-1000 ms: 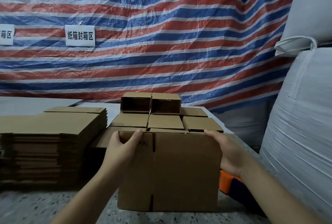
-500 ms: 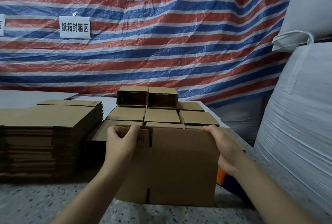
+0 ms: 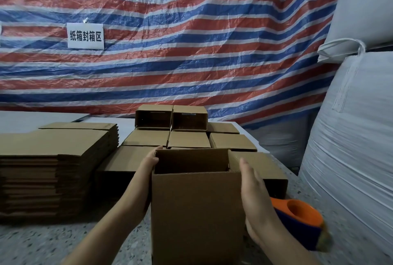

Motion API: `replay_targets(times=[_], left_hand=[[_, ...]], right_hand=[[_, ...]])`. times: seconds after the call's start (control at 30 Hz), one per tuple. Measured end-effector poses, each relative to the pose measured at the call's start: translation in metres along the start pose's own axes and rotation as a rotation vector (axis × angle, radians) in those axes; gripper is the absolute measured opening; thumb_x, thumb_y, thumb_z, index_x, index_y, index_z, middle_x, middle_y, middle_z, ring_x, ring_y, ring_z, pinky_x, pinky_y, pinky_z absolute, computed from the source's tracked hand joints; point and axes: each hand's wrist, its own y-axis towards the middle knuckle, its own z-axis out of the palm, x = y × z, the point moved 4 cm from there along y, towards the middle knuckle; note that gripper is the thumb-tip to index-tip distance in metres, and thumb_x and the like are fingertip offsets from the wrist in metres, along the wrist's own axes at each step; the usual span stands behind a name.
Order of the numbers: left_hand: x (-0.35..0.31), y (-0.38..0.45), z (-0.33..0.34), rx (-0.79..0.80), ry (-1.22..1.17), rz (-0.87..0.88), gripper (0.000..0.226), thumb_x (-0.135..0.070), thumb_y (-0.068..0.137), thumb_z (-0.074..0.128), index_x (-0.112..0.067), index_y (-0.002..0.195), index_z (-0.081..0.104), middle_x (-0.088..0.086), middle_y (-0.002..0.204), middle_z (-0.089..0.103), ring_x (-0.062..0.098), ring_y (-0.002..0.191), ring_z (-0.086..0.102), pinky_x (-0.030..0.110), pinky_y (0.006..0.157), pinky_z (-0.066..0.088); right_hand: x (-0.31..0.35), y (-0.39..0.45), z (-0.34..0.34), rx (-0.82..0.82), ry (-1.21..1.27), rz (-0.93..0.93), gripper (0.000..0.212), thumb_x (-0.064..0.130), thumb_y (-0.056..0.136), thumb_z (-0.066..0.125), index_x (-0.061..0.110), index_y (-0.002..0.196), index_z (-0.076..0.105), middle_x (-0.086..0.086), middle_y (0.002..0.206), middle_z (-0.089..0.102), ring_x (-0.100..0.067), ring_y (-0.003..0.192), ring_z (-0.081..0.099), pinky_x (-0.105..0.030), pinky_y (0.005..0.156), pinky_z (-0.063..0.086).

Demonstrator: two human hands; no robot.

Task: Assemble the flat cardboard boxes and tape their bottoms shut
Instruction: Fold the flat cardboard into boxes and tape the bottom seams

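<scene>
Cardboard box (image 3: 196, 211), brown corrugated board, opened into a square tube and standing upright on the speckled surface (image 3: 42, 243) directly before the person; its top is open, showing the inner back wall and a raw fluted front rim. Left hand (image 3: 151, 161) lies against the box's left wall at the upper edge, fingers curled over the rim and gripping it. Right hand (image 3: 253, 192) is spread flat, fingers straight, pressed along the box's right wall. Orange-and-blue tape dispenser (image 3: 299, 222) lies on the surface just beside the right wrist. Stack of flat boxes (image 3: 53, 171) stands to the left, apart from the left forearm, with a strip of bare surface between. Assembled boxes (image 3: 187, 135) are ranked behind the held box, the nearest rows close to its back wall, two in the rear row lying on their sides with openings forward. White bulk sacks (image 3: 350, 137) bound the right edge; a striped tarpaulin (image 3: 191, 52) with a white sign (image 3: 85, 35) closes the back.
</scene>
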Motion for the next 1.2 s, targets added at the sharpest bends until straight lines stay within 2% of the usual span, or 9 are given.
replay_targets(times=[0.07, 0.17, 0.3, 0.53, 0.73, 0.9, 1.0, 1.1, 1.2], left_hand=[[0.001, 0.001, -0.001, 0.002, 0.0, 0.005, 0.032, -0.031, 0.101, 0.032, -0.038, 0.112, 0.061, 0.003, 0.093, 0.075, 0.017, 0.076, 0.073, 0.031, 0.061, 0.055], [-0.002, 0.002, 0.001, -0.002, -0.011, -0.021, 0.034, -0.032, 0.101, 0.031, -0.036, 0.123, 0.057, 0.014, 0.104, 0.071, 0.024, 0.082, 0.07, 0.035, 0.066, 0.054], [0.001, 0.0, 0.0, 0.012, -0.012, -0.052, 0.039, -0.033, 0.101, 0.031, -0.031, 0.134, 0.052, 0.021, 0.113, 0.063, 0.034, 0.092, 0.061, 0.042, 0.076, 0.048], [-0.01, -0.004, 0.002, 0.032, -0.116, -0.093, 0.041, -0.032, 0.1, 0.037, -0.026, 0.139, 0.049, 0.019, 0.108, 0.064, 0.019, 0.063, 0.071, 0.027, 0.048, 0.053], [-0.008, -0.011, 0.001, 0.073, -0.133, -0.088, 0.042, -0.054, 0.069, 0.052, -0.023, 0.071, 0.08, 0.011, 0.065, 0.07, 0.018, 0.052, 0.067, 0.023, 0.043, 0.051], [-0.008, -0.014, 0.001, 0.104, -0.094, -0.038, 0.035, -0.022, 0.095, 0.051, -0.014, 0.127, 0.061, 0.025, 0.104, 0.069, 0.032, 0.085, 0.071, 0.029, 0.056, 0.055], [-0.001, -0.019, 0.003, 0.143, -0.066, -0.099, 0.046, -0.024, 0.103, 0.04, 0.006, 0.089, 0.072, 0.032, 0.091, 0.065, 0.027, 0.074, 0.072, 0.028, 0.059, 0.056], [0.013, -0.016, 0.0, -0.02, -0.186, -0.215, 0.067, -0.053, 0.097, 0.04, -0.011, 0.06, 0.077, 0.013, 0.064, 0.07, 0.02, 0.05, 0.068, 0.023, 0.041, 0.051], [0.017, -0.013, -0.001, -0.057, -0.245, -0.17, 0.064, -0.049, 0.096, 0.045, -0.014, 0.051, 0.075, 0.009, 0.056, 0.068, 0.018, 0.043, 0.065, 0.022, 0.037, 0.048]], right_hand=[[-0.005, 0.004, -0.006, 0.026, 0.135, 0.111, 0.069, 0.074, 0.094, 0.028, 0.029, 0.143, 0.048, -0.003, 0.131, 0.066, -0.022, 0.125, 0.059, -0.052, 0.107, 0.044], [-0.008, 0.013, -0.024, -0.018, 0.275, 0.232, 0.051, 0.061, 0.102, 0.029, 0.023, 0.108, 0.062, -0.003, 0.077, 0.078, -0.017, 0.069, 0.076, -0.035, 0.058, 0.059], [-0.013, 0.013, -0.026, 0.145, 0.176, 0.174, 0.05, 0.053, 0.095, 0.042, 0.009, 0.104, 0.066, -0.008, 0.071, 0.074, -0.018, 0.06, 0.072, -0.033, 0.061, 0.052], [-0.027, 0.015, -0.007, 0.303, 0.333, 0.133, 0.06, 0.068, 0.066, 0.048, 0.019, 0.077, 0.082, -0.011, 0.075, 0.076, -0.022, 0.066, 0.074, -0.03, 0.055, 0.057], [-0.03, 0.017, 0.0, 0.227, 0.464, 0.198, 0.067, 0.07, 0.073, 0.045, 0.014, 0.076, 0.082, -0.014, 0.075, 0.074, -0.025, 0.065, 0.073, -0.031, 0.054, 0.057], [-0.038, 0.019, 0.0, 0.179, 0.538, 0.266, 0.061, 0.066, 0.071, 0.049, 0.014, 0.067, 0.081, -0.012, 0.067, 0.072, -0.025, 0.057, 0.071, -0.03, 0.05, 0.056], [-0.039, 0.021, -0.004, 0.168, 0.533, 0.299, 0.066, 0.07, 0.078, 0.048, 0.013, 0.072, 0.081, -0.013, 0.07, 0.072, -0.026, 0.06, 0.071, -0.032, 0.054, 0.057], [-0.041, 0.02, -0.006, 0.146, 0.538, 0.296, 0.066, 0.069, 0.078, 0.048, 0.012, 0.07, 0.081, -0.013, 0.067, 0.071, -0.025, 0.058, 0.07, -0.032, 0.052, 0.056], [-0.043, 0.02, -0.006, 0.106, 0.56, 0.296, 0.071, 0.065, 0.093, 0.04, 0.014, 0.064, 0.079, -0.01, 0.061, 0.069, -0.024, 0.052, 0.068, -0.031, 0.049, 0.055]])
